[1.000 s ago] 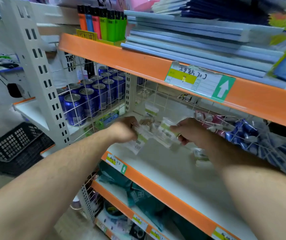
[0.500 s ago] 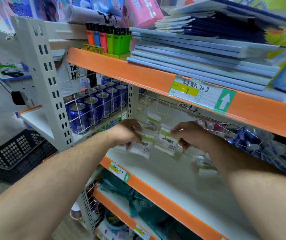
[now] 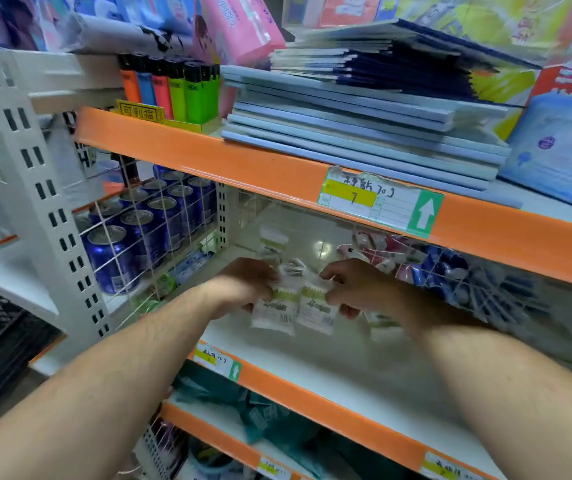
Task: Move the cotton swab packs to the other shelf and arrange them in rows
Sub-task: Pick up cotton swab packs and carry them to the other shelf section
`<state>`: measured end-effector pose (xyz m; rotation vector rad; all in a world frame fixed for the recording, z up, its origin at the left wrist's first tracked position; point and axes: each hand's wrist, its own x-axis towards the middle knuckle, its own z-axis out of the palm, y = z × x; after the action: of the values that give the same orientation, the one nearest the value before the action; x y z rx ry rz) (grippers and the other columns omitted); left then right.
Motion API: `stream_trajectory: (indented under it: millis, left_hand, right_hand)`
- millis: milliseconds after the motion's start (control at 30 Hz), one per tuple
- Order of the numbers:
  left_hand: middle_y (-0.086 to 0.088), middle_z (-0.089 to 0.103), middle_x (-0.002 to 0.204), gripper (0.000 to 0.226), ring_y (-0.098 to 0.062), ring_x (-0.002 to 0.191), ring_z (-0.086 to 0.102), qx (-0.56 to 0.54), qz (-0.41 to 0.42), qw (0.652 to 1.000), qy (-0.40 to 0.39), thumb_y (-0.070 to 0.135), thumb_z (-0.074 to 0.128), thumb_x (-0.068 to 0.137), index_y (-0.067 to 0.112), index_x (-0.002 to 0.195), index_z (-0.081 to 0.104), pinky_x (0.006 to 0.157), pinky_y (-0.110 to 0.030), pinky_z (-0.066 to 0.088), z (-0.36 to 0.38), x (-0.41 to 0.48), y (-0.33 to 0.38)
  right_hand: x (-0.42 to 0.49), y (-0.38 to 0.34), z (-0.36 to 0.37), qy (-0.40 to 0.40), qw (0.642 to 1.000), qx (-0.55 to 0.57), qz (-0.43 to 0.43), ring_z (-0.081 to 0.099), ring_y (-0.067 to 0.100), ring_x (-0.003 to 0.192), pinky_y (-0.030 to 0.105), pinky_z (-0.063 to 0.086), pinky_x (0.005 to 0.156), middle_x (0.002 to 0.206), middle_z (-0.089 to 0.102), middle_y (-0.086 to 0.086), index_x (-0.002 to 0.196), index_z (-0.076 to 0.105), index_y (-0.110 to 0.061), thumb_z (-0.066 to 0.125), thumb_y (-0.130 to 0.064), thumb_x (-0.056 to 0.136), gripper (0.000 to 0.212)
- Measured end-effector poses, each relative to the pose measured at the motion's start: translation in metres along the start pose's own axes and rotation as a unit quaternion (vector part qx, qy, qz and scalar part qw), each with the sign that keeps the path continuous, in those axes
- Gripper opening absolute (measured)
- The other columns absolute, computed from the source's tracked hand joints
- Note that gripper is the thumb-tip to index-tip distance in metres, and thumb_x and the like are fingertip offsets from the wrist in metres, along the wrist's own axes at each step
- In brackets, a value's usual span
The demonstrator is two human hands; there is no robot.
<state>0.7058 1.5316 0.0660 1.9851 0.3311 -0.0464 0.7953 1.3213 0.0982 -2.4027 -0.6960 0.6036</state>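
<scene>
Left hand: the left hand (image 3: 249,285) reaches in over the middle shelf. Its fingers curl on the top edge of the left pack (image 3: 273,311), which hangs with its label facing out.
Right hand: the right hand (image 3: 357,289) pinches the top of the right pack (image 3: 316,308) in the same way. The two packs hang side by side; blur hides whether their edges touch.
Middle shelf: the middle shelf (image 3: 312,372) is white with an orange front lip. Both held packs are above its left part and do not rest on it.
Side pack: the side pack (image 3: 381,323) lies on the shelf just beside the right wrist, partly hidden.
Back pack: the back pack (image 3: 272,239) stands near the wire rear wall, behind the hands.
Done: little, by my reading. No row shows on this shelf, only scattered packs.
Left: nearly everything. I cannot tell whether these two packs are being gathered or set down, nor which shelf is the other one.
Change: a second ago the held packs were slanted and smeared; now they hang straighter and level with each other. The hands stand a little closer together. The view has tipped upward, so the hands sit lower in it and more of the notebooks (image 3: 364,140) on the shelf above shows.
</scene>
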Motion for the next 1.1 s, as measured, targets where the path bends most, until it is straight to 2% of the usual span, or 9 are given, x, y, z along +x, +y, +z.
stream_trajectory:
  millis: [100,233,400,500,633,733,867,1000,1100]
  left_hand:
    - [-0.006,0.071,0.108,0.025,-0.025,0.097,0.067,0.037,0.012,0.999,-0.036,-0.002,0.067,0.083,0.013,0.104,0.070,0.080,-0.045,0.060,0.017,0.009,0.004]
    - [-0.009,0.072,0.101,0.018,-0.026,0.097,0.067,0.055,0.049,0.994,-0.075,0.004,0.072,0.081,0.015,0.095,0.071,0.082,-0.049,0.059,0.054,0.012,0.020]
    - [0.003,0.069,0.098,0.023,-0.016,0.093,0.065,0.109,0.119,0.978,-0.130,0.009,0.075,0.080,0.019,0.100,0.070,0.069,-0.029,0.056,0.112,-0.004,0.057]
    - [0.005,0.069,0.101,0.025,-0.015,0.092,0.065,0.127,0.149,0.968,-0.159,0.009,0.076,0.080,0.020,0.102,0.070,0.071,-0.032,0.056,0.150,-0.020,0.085]
    - [-0.003,0.073,0.098,0.029,-0.023,0.095,0.067,0.121,0.175,0.960,-0.182,0.011,0.082,0.067,0.020,0.094,0.074,0.082,-0.041,0.055,0.215,-0.059,0.124]
    - [-0.008,0.071,0.090,0.026,-0.025,0.082,0.067,0.152,0.201,0.947,-0.202,0.018,0.083,0.065,0.019,0.086,0.069,0.067,-0.034,0.053,0.271,-0.093,0.149]
    - [-0.003,0.063,0.062,0.014,-0.015,0.059,0.057,0.166,0.257,0.916,-0.260,0.003,0.079,0.073,0.005,0.077,0.065,0.053,-0.024,0.045,0.368,-0.150,0.185]
    - [-0.004,0.063,0.062,0.019,-0.015,0.056,0.055,0.175,0.297,0.883,-0.317,-0.005,0.076,0.074,0.011,0.073,0.066,0.050,-0.022,0.045,0.465,-0.214,0.222]
    - [0.002,0.062,0.060,0.022,-0.012,0.055,0.055,0.209,0.332,0.846,-0.360,0.003,0.075,0.077,0.020,0.067,0.067,0.051,-0.021,0.044,0.531,-0.254,0.249]
  right_hand:
    - [-0.017,0.009,0.001,0.021,0.999,-0.014,0.025,0.062,0.021,0.056,0.031,0.053,0.053,0.080,0.065,0.010,0.115,0.060,-0.015,0.063,-0.008,0.084,0.032]
    - [-0.052,0.035,-0.007,0.053,0.997,-0.008,0.051,0.060,0.021,0.058,0.034,0.052,0.056,0.079,0.062,0.007,0.105,0.058,-0.019,0.064,-0.012,0.086,0.021]
    - [-0.119,0.070,-0.028,0.094,0.990,-0.035,0.097,0.060,0.011,0.056,0.024,0.048,0.049,0.090,0.060,-0.006,0.120,0.058,-0.020,0.063,-0.019,0.088,0.032]
    - [-0.170,0.092,-0.039,0.134,0.980,-0.019,0.145,0.061,0.014,0.060,0.026,0.053,0.053,0.084,0.061,-0.009,0.114,0.059,-0.031,0.064,-0.021,0.087,0.029]
    - [-0.252,0.128,-0.052,0.176,0.968,-0.020,0.177,0.052,0.019,0.051,0.026,0.045,0.049,0.070,0.060,0.006,0.121,0.063,-0.007,0.060,-0.023,0.087,0.038]
    - [-0.320,0.161,-0.058,0.220,0.959,-0.036,0.177,0.053,0.015,0.048,0.021,0.041,0.041,0.096,0.065,0.006,0.108,0.063,-0.014,0.062,-0.022,0.086,0.023]
    - [-0.431,0.214,-0.065,0.259,0.942,-0.011,0.213,0.056,0.022,0.056,0.027,0.045,0.051,0.086,0.066,0.007,0.091,0.059,-0.021,0.064,-0.020,0.083,0.010]
    - [-0.542,0.264,-0.071,0.292,0.920,-0.022,0.260,0.063,0.019,0.079,0.031,0.052,0.064,0.098,0.065,-0.002,0.098,0.064,-0.023,0.063,-0.021,0.081,0.017]
    - [-0.612,0.297,-0.074,0.310,0.901,0.012,0.303,0.062,0.013,0.066,0.032,0.051,0.059,0.091,0.062,-0.006,0.101,0.061,-0.026,0.062,-0.020,0.082,0.020]
